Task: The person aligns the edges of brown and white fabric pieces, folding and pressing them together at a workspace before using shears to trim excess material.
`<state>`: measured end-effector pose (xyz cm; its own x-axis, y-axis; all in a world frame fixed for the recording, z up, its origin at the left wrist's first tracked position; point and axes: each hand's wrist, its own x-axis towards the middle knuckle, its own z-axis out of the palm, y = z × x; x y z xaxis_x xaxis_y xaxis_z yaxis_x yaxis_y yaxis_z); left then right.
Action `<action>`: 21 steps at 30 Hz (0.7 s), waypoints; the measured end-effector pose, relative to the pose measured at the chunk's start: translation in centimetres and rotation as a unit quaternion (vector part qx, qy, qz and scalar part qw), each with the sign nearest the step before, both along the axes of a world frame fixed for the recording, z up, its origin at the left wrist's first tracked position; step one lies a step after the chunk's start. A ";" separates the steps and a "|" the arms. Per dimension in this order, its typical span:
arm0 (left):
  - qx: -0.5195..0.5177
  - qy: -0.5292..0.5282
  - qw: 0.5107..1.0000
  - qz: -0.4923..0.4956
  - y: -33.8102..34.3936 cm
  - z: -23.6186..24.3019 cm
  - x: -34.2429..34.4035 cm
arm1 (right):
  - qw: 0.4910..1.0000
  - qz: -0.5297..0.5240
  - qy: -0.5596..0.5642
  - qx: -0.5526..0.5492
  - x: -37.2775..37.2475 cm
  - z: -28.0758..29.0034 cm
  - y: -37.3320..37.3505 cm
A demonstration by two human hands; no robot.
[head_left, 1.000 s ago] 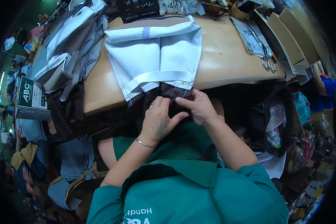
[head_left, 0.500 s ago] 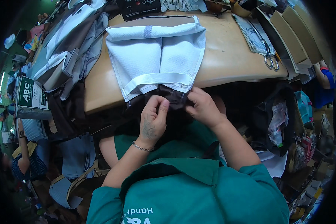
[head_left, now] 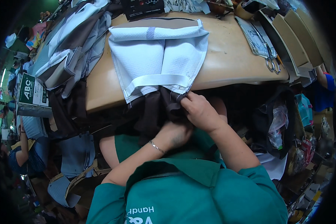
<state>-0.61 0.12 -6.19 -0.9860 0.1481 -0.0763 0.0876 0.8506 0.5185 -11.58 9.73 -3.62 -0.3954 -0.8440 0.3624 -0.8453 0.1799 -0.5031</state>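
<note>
A white quilted fabric piece (head_left: 138, 56) with a white elastic band (head_left: 160, 80) across its lower part lies on the table and hangs toward me. Dark brown cloth (head_left: 151, 112) drops from its near edge, below the tabletop. At the near right corner, my right hand (head_left: 199, 110) pinches the brown cloth's edge just under the white piece. My left hand (head_left: 175, 133) is lower, over my lap beneath the right hand; its fingers are blurred and partly hidden, so what they touch does not show.
Folded grey and brown fabric pieces (head_left: 78, 52) are heaped on the table's left, beside a green and white box (head_left: 33, 91). Scissors (head_left: 269, 59) lie on a spiral notebook (head_left: 250, 37) at the right, near cardboard pieces (head_left: 293, 37). A dark bag (head_left: 265, 115) hangs below the right edge.
My left hand has left the white piece's near edge and swung down and right, under the right hand. The brown cloth now hangs lower. My right hand has shifted slightly left.
</note>
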 end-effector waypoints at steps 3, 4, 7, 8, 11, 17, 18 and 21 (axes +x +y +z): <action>-0.177 0.319 0.930 0.043 -1.9 -4.2 -0.7 | 0.998 -0.016 0.050 0.014 0.6 -0.1 0.3; -0.097 0.260 0.960 0.043 -2.7 -3.7 -0.7 | 0.997 -0.026 0.073 0.015 0.6 0.1 0.3; 0.526 -0.069 0.825 0.196 -4.4 -1.3 -0.6 | 0.995 -0.049 0.081 0.032 1.0 -0.3 0.5; 0.641 -0.110 0.725 0.228 -4.5 -1.1 -0.7 | 0.994 -0.049 0.092 0.029 1.1 -0.9 0.6; 0.747 -0.022 0.587 0.311 -3.8 -1.0 -0.3 | 0.995 -0.073 0.067 -0.012 2.7 -1.8 -0.1; 0.658 0.297 0.602 0.341 -3.1 -0.6 -0.7 | 0.999 -0.045 0.021 -0.013 4.0 -1.8 -1.4; 0.470 0.315 0.756 0.329 -3.8 0.1 -0.6 | 0.999 -0.030 0.010 -0.010 4.6 -1.8 -1.7; -0.210 0.256 0.926 0.180 -6.8 3.6 -0.1 | 0.999 0.003 -0.026 -0.019 5.7 -1.7 -2.6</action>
<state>-0.70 -6.70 -2.55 -0.8891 -0.1338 0.4377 -0.0978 0.9898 0.1040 -5.88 7.13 -5.29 -0.4101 -0.8325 0.3724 -0.8182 0.1555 -0.5535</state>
